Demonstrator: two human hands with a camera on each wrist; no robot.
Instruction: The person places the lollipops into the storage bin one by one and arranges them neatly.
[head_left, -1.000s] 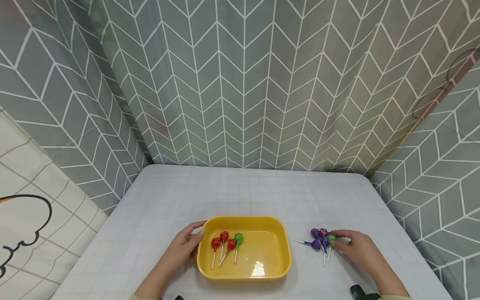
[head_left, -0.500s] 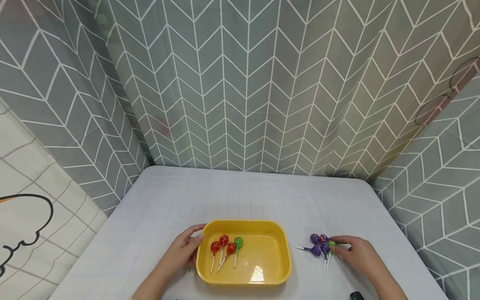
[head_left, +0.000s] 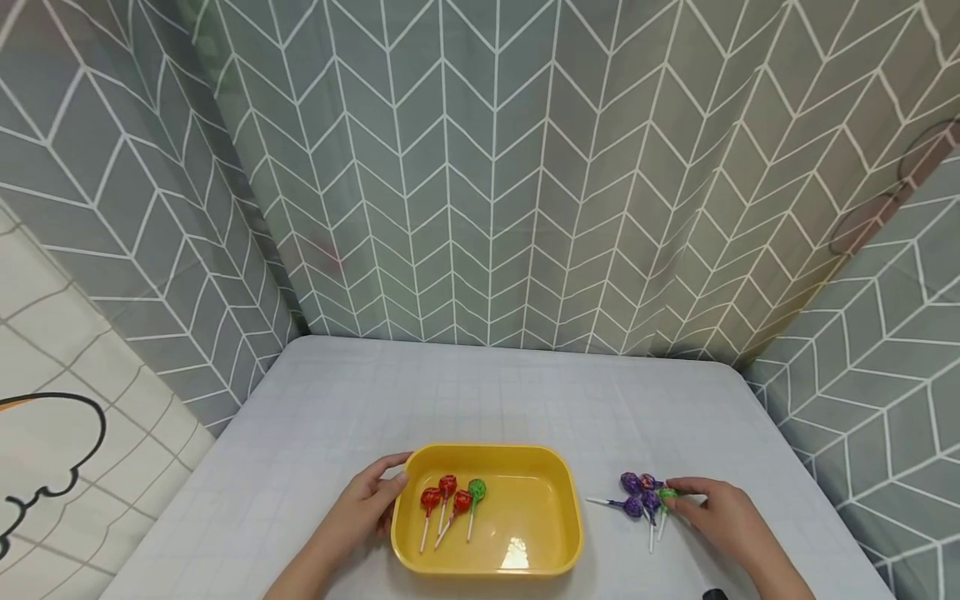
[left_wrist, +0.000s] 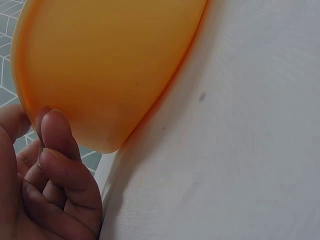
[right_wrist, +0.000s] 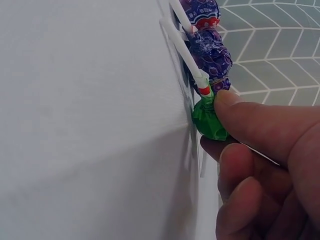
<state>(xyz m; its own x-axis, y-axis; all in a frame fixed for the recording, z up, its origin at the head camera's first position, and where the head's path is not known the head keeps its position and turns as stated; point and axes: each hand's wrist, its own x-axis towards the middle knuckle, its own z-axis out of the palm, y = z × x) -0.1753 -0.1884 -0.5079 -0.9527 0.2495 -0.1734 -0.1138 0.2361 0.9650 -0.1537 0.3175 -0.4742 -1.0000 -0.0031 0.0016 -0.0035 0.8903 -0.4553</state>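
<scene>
A yellow tray [head_left: 532, 521] stands on the table in the head view, with several red lollipops [head_left: 431, 497] and a green lollipop [head_left: 477, 489] lying in its left half. My left hand [head_left: 369, 504] grips the tray's left rim, thumb at the edge; the left wrist view shows the fingers against its outer wall [left_wrist: 120, 65]. To the right of the tray, my right hand [head_left: 723, 515] pinches another green lollipop [right_wrist: 210, 120] by its wrapped head, between thumb and forefinger. Several purple lollipops [head_left: 633, 506] lie bunched against it on the table.
A white cloth covers the table [head_left: 480, 383]. Behind it hangs a grey curtain [head_left: 480, 208] with white chevron lines, and similar panels stand at both sides. A small black object [head_left: 715, 594] shows near my right wrist at the bottom edge.
The pinched green lollipop has shifted slightly right and toward me, a little apart from the purple ones. The head view has tilted slightly. My left hand keeps its hold on the tray.
</scene>
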